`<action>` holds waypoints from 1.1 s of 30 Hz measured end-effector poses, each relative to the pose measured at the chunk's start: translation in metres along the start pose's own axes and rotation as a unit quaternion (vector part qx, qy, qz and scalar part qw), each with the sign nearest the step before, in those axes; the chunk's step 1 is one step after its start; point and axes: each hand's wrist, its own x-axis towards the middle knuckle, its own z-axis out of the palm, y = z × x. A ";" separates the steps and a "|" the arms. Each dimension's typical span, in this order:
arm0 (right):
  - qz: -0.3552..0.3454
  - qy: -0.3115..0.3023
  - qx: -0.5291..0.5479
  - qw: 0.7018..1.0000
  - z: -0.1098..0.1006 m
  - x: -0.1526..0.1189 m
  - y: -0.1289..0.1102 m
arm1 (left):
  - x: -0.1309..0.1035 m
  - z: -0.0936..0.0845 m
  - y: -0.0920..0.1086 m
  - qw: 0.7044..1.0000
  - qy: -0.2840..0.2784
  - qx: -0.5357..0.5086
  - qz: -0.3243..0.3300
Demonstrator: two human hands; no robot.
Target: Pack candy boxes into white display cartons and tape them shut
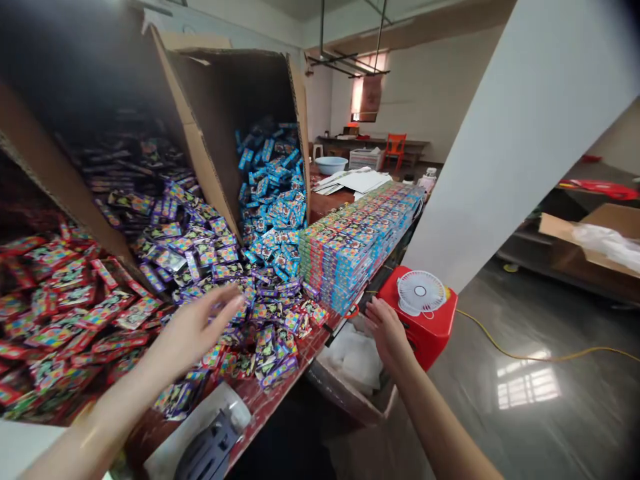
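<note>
My left hand [203,327] hovers over a heap of small purple packets [215,247], thumb and fingers apart, with nothing visible in it. Small red packets [75,300] lie heaped to its left. Out past the table edge, my right hand [387,330] is open with fingers stretched forward, above a bin [350,400] with white plastic bags [355,357] inside. Just beyond it stands a long block of neatly stacked flat packets [350,240], blue, red and green at the sides. Small blue packets [275,193] spill from a tipped box behind.
Cardboard boxes [197,140] on their sides hold the heaps. A white fan [421,292] rests on a red box [435,327] at right. Near the table's front edge lies a dark tape dispenser [210,447]. A white pillar [480,160] rises at right; a yellow cord [525,358] crosses the floor.
</note>
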 end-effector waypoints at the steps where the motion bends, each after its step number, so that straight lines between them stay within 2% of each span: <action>1: 0.029 0.004 0.008 1.000 0.005 0.007 -0.007 | 0.044 0.012 0.016 0.998 -0.013 -0.059 0.020; 4: 0.076 -0.009 0.017 0.997 0.020 0.025 -0.025 | 0.156 0.049 0.058 0.989 -0.069 -0.128 -0.005; 6: 0.082 -0.028 0.016 0.996 0.028 0.035 -0.034 | 0.207 0.072 0.073 0.984 -0.121 -0.131 -0.029; 9: 0.099 -0.047 0.016 0.994 0.036 0.046 -0.040 | 0.250 0.094 0.074 0.958 -0.241 -0.132 -0.086; 12: 0.143 -0.079 0.024 0.986 0.041 0.053 -0.042 | 0.267 0.101 0.066 0.910 -0.368 -0.131 -0.137; 15: 0.196 -0.105 0.037 0.974 0.046 0.053 -0.047 | 0.275 0.102 0.066 0.860 -0.468 -0.126 -0.159; 17: 0.213 -0.107 0.049 0.970 0.050 0.051 -0.051 | 0.278 0.107 0.069 0.842 -0.499 -0.133 -0.157; 21: 0.221 -0.086 0.052 0.970 0.056 0.049 -0.054 | 0.279 0.119 0.074 0.842 -0.494 -0.161 -0.145; 24: 0.210 -0.055 0.069 0.974 0.060 0.046 -0.053 | 0.270 0.122 0.076 0.851 -0.473 -0.188 -0.128; 27: 0.169 -0.039 0.111 0.979 0.055 0.034 -0.058 | 0.249 0.122 0.090 0.855 -0.460 -0.216 -0.103; 29: 0.108 -0.026 0.116 0.987 0.041 0.016 -0.065 | 0.228 0.122 0.105 0.847 -0.464 -0.245 -0.085; 31: 0.034 -0.026 0.099 0.994 0.016 -0.006 -0.071 | 0.197 0.114 0.121 0.828 -0.466 -0.310 -0.038; 33: -0.025 -0.049 0.051 0.997 -0.016 -0.028 -0.070 | 0.158 0.095 0.131 0.825 -0.435 -0.359 0.030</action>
